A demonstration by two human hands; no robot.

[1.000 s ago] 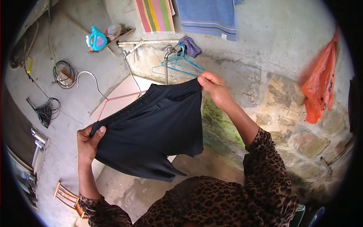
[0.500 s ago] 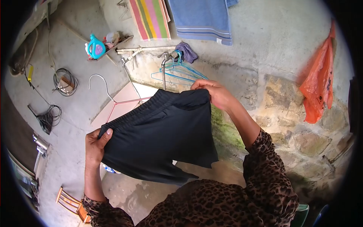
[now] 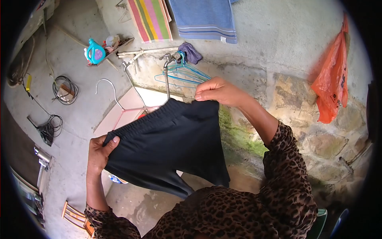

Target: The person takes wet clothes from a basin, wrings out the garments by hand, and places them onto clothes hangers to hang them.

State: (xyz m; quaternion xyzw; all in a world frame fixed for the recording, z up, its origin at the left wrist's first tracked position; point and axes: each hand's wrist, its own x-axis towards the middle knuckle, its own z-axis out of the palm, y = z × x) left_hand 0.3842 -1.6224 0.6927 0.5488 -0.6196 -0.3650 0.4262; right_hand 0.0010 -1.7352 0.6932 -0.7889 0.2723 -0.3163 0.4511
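Note:
A pair of black shorts [image 3: 163,143] with a gathered elastic waistband is stretched between my two hands, legs hanging down toward me. My left hand [image 3: 99,153] is closed on the left end of the waistband, thumb on top. At the right end my right hand [image 3: 217,91] pinches the waistband edge between thumb and fingers. Behind the waistband shows a hanger [image 3: 119,113] with a silver hook and pinkish arms; its lower part is hidden by the shorts, and I cannot tell whether it touches them.
Several blue hangers [image 3: 181,75] hang at a tap [image 3: 166,63] on the wall. Above are a striped towel [image 3: 151,20] and a blue towel [image 3: 203,20]. A red plastic bag [image 3: 332,83] hangs at right. A teal detergent bottle [image 3: 95,51] and a wooden chair [image 3: 77,219] are at left.
My right hand has shifted its grip, its thumb now showing along the waistband edge. The right side of the shorts hangs straighter and lower. My left hand keeps its hold.

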